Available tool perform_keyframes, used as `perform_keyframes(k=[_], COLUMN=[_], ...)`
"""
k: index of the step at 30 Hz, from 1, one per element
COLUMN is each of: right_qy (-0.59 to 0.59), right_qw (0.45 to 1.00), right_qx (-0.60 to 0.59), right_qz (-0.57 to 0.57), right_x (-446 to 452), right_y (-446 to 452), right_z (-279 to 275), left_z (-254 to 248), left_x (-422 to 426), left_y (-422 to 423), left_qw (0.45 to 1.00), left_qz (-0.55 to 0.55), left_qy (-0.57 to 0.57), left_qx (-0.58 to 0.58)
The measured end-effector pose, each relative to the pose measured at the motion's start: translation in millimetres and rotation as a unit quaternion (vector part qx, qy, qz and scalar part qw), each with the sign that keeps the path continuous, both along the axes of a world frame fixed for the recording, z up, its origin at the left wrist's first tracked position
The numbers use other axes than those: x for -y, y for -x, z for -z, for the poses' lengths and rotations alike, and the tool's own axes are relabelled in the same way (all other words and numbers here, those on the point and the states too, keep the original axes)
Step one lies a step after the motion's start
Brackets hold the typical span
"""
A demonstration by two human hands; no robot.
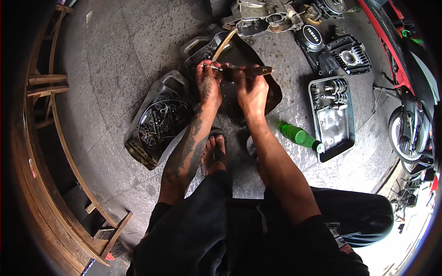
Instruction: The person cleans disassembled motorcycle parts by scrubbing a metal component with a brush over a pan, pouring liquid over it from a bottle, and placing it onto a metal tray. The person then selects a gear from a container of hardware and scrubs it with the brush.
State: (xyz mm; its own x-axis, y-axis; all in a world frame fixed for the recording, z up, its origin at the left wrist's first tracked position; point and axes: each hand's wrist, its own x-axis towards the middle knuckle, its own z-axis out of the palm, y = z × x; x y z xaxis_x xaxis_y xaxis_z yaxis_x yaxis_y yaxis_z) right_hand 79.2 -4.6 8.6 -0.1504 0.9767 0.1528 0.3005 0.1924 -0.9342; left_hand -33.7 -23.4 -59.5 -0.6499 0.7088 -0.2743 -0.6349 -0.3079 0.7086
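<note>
Over a dark cut-open plastic container, my two hands meet at nearly the same height. My right hand is closed around a tool with a dark brown handle, whose end sticks out to the right. My left hand is closed, its fingertips pinching a small shiny metal piece; whether this is a separate part or the tool's tip, I cannot tell. The fingers look stained. A pale wooden stick leans in the container just beyond my left hand. The working end of the tool is hidden between the hands.
Left of my feet lies a cut jerrycan with bolts and small parts. On the right are a green bottle, a metal tray with gears, a cylinder head, a Yamaha cover and an engine casing. A wooden bench stands left.
</note>
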Motion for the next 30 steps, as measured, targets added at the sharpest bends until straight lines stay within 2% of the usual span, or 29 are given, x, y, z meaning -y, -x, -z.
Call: perform_keyframes(k=[3, 5, 7, 8, 11, 12, 13, 15, 16, 18, 19, 21, 23, 25, 27, 28, 30], right_qy=[0.026, 0.048, -0.016, -0.016, 0.04, 0.018, 0.042, 0.069, 0.071, -0.031, 0.013, -0.006, -0.004, 0.002, 0.089, 0.051, 0.015], right_qw=[0.999, 0.999, 0.999, 0.999, 0.994, 0.993, 0.993, 0.998, 0.997, 0.997, 0.997, 0.987, 0.984, 0.98, 0.992, 0.998, 0.999], right_qx=[0.039, 0.002, -0.041, -0.041, 0.097, 0.12, 0.113, -0.008, -0.006, 0.066, 0.069, 0.159, 0.178, 0.201, 0.094, -0.028, -0.05], right_qz=[0.016, 0.021, -0.03, -0.029, -0.015, -0.013, -0.013, 0.005, 0.009, 0.028, 0.02, 0.009, 0.002, -0.003, -0.012, -0.004, 0.007], right_x=[-2, 3, 8, 7, -3, -5, -5, -2, -1, -3, -4, -2, 6, 3, -2, -3, -6], right_y=[3, 8, 14, 11, -4, -11, -18, -21, -19, -12, -10, -13, -20, -23, -26, -21, -13], right_z=[7, 7, -8, -5, 13, 13, 14, 11, 4, -4, 3, 22, 38, 28, 18, 17, -4], left_z=[-2, -2, -3, 0, 7, 3, 1, -5, -4, -1, -1, -1, -2, -6, -7, -5, -1], left_x=[8, 9, 6, 4, 5, 3, 2, -1, -1, 2, 3, 3, 4, 1, 3, 2, 2], left_y=[-4, -7, -9, -8, -4, -4, -3, -5, -5, -5, -4, 0, 1, 0, -2, -1, -1], left_qw=[0.998, 0.998, 0.998, 0.999, 0.997, 0.995, 0.996, 0.998, 0.999, 0.999, 0.999, 0.998, 0.996, 0.997, 0.996, 0.996, 0.995], left_qz=[0.046, 0.044, 0.042, 0.034, -0.009, -0.019, -0.02, -0.01, -0.002, 0.0, -0.002, -0.006, 0.005, 0.013, 0.017, 0.019, 0.038], left_qy=[0.032, 0.041, 0.007, -0.011, -0.036, -0.066, -0.064, -0.033, -0.026, -0.032, -0.04, -0.054, -0.082, -0.074, -0.077, -0.076, -0.09], left_qx=[-0.038, -0.019, -0.043, -0.012, -0.071, -0.066, -0.065, -0.055, -0.047, -0.034, -0.023, -0.015, 0.024, 0.02, 0.05, 0.049, 0.029])
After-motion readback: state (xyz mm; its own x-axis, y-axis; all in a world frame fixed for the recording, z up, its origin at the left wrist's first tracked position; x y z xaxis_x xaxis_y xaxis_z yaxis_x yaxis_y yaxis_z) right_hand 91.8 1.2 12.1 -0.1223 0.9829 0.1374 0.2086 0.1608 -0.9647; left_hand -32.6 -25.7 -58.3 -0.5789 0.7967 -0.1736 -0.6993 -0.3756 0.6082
